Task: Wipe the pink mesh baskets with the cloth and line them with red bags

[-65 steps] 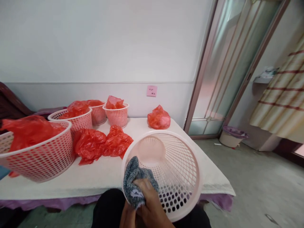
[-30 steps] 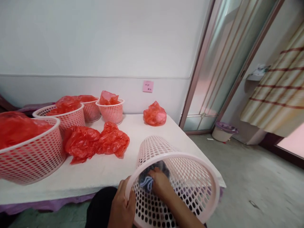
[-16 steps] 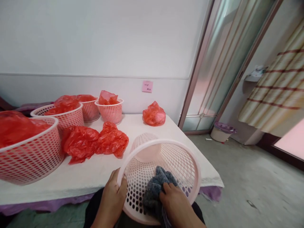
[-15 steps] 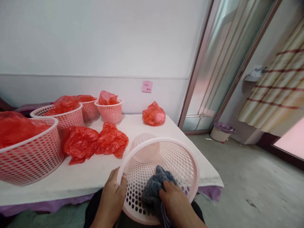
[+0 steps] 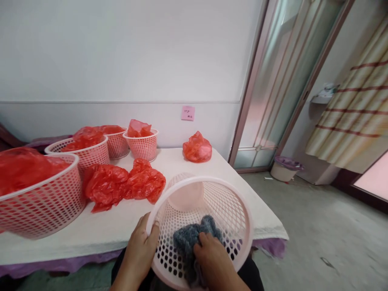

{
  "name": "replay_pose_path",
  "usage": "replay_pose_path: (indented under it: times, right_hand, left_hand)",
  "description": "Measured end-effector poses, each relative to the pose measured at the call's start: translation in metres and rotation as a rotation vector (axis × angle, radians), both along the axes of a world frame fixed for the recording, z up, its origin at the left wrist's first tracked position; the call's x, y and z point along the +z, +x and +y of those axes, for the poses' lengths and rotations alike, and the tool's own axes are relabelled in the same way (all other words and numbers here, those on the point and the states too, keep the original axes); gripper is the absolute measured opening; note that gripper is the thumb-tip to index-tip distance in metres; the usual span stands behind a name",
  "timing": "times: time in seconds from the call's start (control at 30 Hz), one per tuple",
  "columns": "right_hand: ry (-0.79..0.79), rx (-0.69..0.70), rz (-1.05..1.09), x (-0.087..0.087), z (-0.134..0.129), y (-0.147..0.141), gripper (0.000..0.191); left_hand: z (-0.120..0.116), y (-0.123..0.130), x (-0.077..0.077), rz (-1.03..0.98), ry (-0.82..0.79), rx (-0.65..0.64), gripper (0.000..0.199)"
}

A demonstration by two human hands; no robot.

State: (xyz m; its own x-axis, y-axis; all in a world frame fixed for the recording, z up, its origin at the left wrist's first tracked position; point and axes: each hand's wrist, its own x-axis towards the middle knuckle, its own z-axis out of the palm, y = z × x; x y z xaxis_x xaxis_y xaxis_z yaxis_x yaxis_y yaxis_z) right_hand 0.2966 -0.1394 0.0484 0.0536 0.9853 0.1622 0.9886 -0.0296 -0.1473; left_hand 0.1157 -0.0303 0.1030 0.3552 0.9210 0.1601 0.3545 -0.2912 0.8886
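Note:
A pale pink mesh plastic basket (image 5: 224, 192) lies tilted at the table's front edge, its mouth facing me. My left hand (image 5: 144, 242) grips its rim on the left side, thumb inside and fingers around the outside. Inside the basket, my right hand (image 5: 210, 252) is closed on a grey-blue cloth (image 5: 189, 236), pressing it against the lower inner wall. Part of the cloth hangs down below that hand, and the palm side of the fingers is hidden.
Left on the white-covered table (image 5: 121, 230) stand several pink baskets (image 5: 45, 210) with red plastic bags. Crumpled red bags (image 5: 124, 184) lie beside them; another red bag (image 5: 197, 147) sits near the wall. A pink note (image 5: 188, 113) is on the wall. A bin (image 5: 284, 169) stands on the floor.
My right hand and the cloth have shifted slightly left within the basket. The basket has moved a little left with my left hand still on its rim.

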Motion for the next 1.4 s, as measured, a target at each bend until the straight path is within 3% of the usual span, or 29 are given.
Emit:
replay_pose_path:
  times: [0.07,0.2,0.33,0.43,0.5,0.67,0.8,0.9,0.97,1.07,1.17,1.27,1.4]
  right_hand:
    - [-0.098,-0.09,0.001,0.007,0.0,0.008,0.024]
    - [-0.156,-0.073,0.24,0.004,-0.001,0.003,0.045]
    - [0.007,-0.029,0.627,-0.004,0.006,-0.013,0.045]
    - [0.186,0.037,0.872,0.007,0.013,-0.025,0.047]
    - [0.194,0.142,0.854,0.018,0.016,-0.03,0.052]
    - [-0.11,0.262,0.472,0.028,0.009,-0.026,0.036]
    - [-0.104,0.298,0.356,0.012,0.005,-0.027,0.04]
    - [0.013,0.253,0.261,-0.01,0.007,-0.04,0.04]
    - [0.113,0.234,0.215,-0.024,0.009,-0.05,0.051]
    - [0.106,0.2,0.312,-0.03,0.016,-0.06,0.077]
    - [0.095,0.084,0.554,-0.016,0.024,-0.063,0.088]
    - [0.289,0.102,0.74,0.005,0.033,-0.063,0.087]
    - [0.379,0.138,0.757,0.022,0.043,-0.065,0.076]
  left_hand:
    - [-0.002,0.002,-0.002,-0.04,-0.04,-0.008,0.037]
    - [-0.009,0.004,-0.008,-0.075,-0.045,-0.02,0.038]
    - [-0.015,0.006,-0.01,-0.066,0.009,-0.008,0.041]
    - [-0.018,0.009,-0.009,-0.05,0.034,0.011,0.042]
    - [-0.015,0.007,-0.009,-0.021,0.052,0.016,0.042]
    - [0.003,-0.003,0.0,0.058,0.075,0.074,0.045]
    - [0.013,-0.001,0.018,0.109,0.087,0.097,0.042]
    - [0.016,0.008,0.032,0.142,0.114,0.074,0.036]
    - [0.017,0.013,0.038,0.161,0.108,0.064,0.033]
    - [0.013,0.019,0.04,0.121,0.085,0.065,0.034]
    - [0.002,0.024,0.032,0.034,0.076,-0.032,0.039]
    - [-0.007,0.028,0.023,-0.009,0.171,-0.122,0.026]
    - [0.002,0.024,0.024,-0.055,0.241,-0.048,0.024]
